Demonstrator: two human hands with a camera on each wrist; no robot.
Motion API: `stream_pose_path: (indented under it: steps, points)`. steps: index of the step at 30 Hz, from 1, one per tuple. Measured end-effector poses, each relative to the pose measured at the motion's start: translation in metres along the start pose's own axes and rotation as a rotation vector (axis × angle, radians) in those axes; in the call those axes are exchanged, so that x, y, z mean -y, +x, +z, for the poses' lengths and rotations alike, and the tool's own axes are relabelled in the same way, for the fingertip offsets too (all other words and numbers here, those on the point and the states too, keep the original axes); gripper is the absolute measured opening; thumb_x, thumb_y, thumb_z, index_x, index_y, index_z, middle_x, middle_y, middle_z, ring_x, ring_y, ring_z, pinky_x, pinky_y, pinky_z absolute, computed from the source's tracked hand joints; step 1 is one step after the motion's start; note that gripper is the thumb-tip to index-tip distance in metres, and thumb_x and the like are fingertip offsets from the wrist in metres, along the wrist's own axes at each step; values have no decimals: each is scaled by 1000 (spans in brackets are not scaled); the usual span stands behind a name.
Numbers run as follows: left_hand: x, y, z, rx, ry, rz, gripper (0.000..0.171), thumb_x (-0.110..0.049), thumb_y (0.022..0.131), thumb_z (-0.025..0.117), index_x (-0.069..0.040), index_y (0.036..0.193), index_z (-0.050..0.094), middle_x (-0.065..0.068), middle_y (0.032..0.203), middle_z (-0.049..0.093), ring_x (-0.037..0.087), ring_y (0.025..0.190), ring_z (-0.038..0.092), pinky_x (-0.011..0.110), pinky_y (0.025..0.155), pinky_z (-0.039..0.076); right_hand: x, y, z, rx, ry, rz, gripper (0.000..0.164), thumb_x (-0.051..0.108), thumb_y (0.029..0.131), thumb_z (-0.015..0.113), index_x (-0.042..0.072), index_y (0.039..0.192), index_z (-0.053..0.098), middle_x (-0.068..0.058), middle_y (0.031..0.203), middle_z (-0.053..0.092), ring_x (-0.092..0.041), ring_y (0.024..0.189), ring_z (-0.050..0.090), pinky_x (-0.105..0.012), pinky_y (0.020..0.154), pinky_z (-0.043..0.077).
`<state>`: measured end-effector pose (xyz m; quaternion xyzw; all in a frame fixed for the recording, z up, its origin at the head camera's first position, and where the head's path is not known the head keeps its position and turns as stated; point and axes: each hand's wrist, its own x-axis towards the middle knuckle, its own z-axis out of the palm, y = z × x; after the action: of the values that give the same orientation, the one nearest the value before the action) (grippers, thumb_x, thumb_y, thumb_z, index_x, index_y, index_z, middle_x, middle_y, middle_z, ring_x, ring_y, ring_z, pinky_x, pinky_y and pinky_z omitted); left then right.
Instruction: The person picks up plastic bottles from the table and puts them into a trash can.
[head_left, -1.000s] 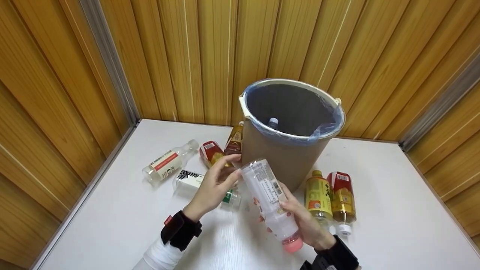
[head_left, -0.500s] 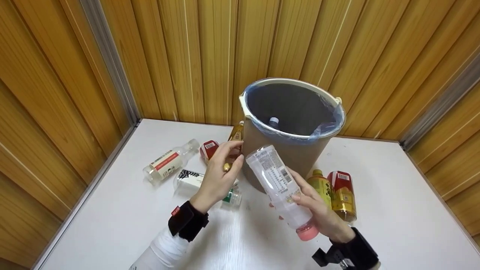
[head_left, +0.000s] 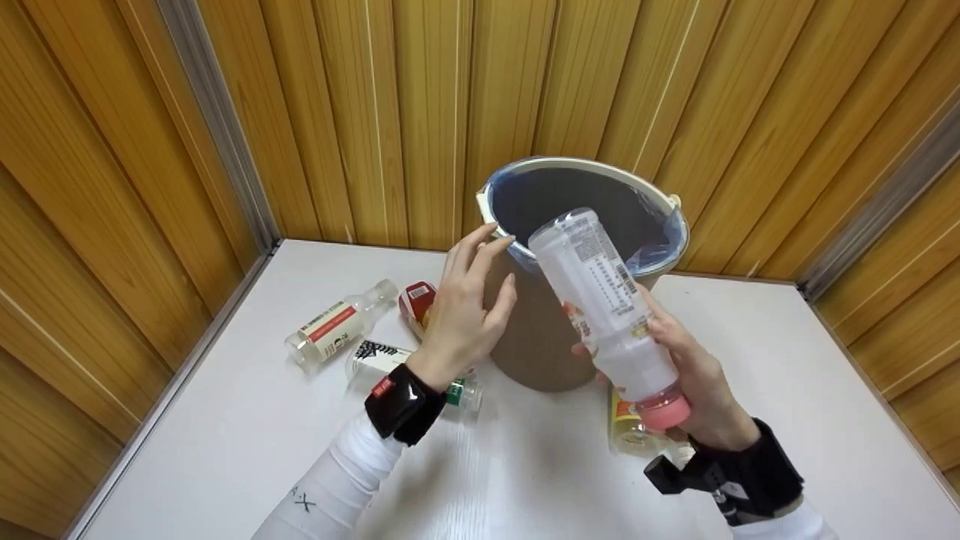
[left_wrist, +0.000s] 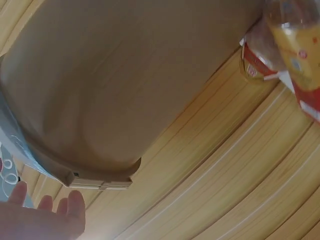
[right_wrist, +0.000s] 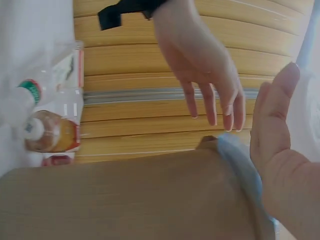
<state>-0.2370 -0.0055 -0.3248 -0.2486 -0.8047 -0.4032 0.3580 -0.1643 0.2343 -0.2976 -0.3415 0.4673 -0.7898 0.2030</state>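
Observation:
My right hand (head_left: 694,367) grips a translucent plastic bottle (head_left: 600,300) around its lower part. Its pink cap points down toward me, and its base tilts up and away, overlapping the mouth of the brown bin (head_left: 540,337) in the head view. A blue plastic liner (head_left: 660,259) covers the bin's pale rim. With fingers extended, my left hand (head_left: 469,304) has its fingertips right at the rim's left side, holding nothing. In the left wrist view, fingertips of the left hand (left_wrist: 47,217) show just below the rim. The right wrist view shows both hands above the bin's side.
Left of the bin lie a clear bottle with a red-striped label (head_left: 330,330), a white-labelled bottle (head_left: 379,358) partly behind the left wrist, and a red-and-yellow bottle (head_left: 415,300). A yellow-labelled bottle (head_left: 626,427) lies under the right hand. Wood-patterned panels (head_left: 375,112) enclose the table.
The right hand has raised the pink-capped bottle up and to the right, from in front of the bin to its mouth. The left hand has risen to the rim, its fingers straightening.

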Motion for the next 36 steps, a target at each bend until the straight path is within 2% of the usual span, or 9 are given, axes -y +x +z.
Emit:
stream_pose_path:
  steps: [5,11,16,18,21,25,28,33,36]
  points:
    - [-2,10,10,20,122,112,45,-21,89,55,-18,133,49,1,145,40,20,137,31,38,114,25,22,14,-4,-6,97,-91,49,22,99,8,8,144,23,-18,130,50,-29,110,59,-34,85,53]
    - [0,9,21,52,211,229,44,-20,88,54,-20,131,51,0,139,47,19,137,33,42,113,26,43,37,-12,-162,96,-133,47,26,100,17,7,143,20,-17,130,46,-34,116,56,-36,85,53]
    - [4,7,26,43,219,265,43,-20,87,54,-22,129,53,1,135,51,19,137,33,40,112,28,56,59,-21,-216,62,-142,47,23,99,21,9,144,20,-17,134,41,-32,115,55,-38,89,52]
    - [4,7,27,42,219,268,43,-20,87,53,-22,130,53,0,135,51,19,137,33,40,112,28,60,69,-26,-249,21,-150,46,20,99,23,11,144,21,-17,132,41,-30,110,56,-38,87,52]
    - [4,6,28,43,224,265,44,-21,87,52,-23,130,52,0,135,50,19,138,32,39,113,28,64,83,-32,-356,-84,-145,47,16,98,30,17,144,20,-17,128,41,-26,101,57,-38,82,54]
    - [4,5,28,45,239,260,44,-21,86,53,-23,130,51,-1,135,50,19,138,32,38,114,27,62,100,-38,-512,-228,-85,66,13,96,43,21,149,6,-14,134,34,-22,100,56,-33,79,54]
    - [3,4,28,48,239,259,45,-20,86,53,-23,130,51,0,135,50,19,138,32,39,114,27,59,109,-42,-592,-340,-34,76,11,94,49,21,150,-1,-12,139,28,-20,102,54,-30,79,53]
    - [3,4,28,47,233,267,45,-18,86,54,-21,131,52,1,135,50,20,137,33,42,112,30,52,119,-47,-633,-505,13,76,9,93,50,19,149,0,-13,136,30,-18,101,54,-26,78,52]
    - [3,3,28,46,241,267,45,-19,86,54,-21,131,51,1,135,50,20,137,33,42,112,30,49,121,-50,-627,-538,29,79,7,92,49,18,149,-5,-15,139,28,-17,102,53,-24,80,52]
